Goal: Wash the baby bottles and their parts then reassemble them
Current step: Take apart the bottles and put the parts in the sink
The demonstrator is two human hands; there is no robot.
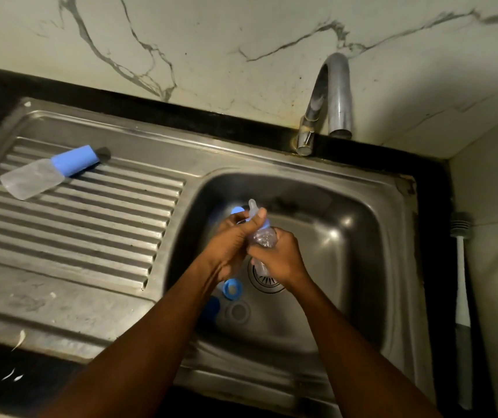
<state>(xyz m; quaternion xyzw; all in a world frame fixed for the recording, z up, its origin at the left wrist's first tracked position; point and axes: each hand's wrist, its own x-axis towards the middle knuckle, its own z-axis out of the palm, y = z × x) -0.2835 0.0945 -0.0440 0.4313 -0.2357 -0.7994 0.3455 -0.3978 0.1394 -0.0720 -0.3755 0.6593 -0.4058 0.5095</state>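
Over the sink basin, both hands grasp one clear baby bottle; the left hand wraps its nipple end, the right hand its body. A capped second bottle lies well apart on the drainboard.

The one camera sits on my head, close above the sink basin, facing forward and steeply down.

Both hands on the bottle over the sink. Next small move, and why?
Probably twist: left hand grips the nipple end of the clear plastic baby bottle, right hand holds its body, above the steel sink basin. Whether on or off, I cannot tell.
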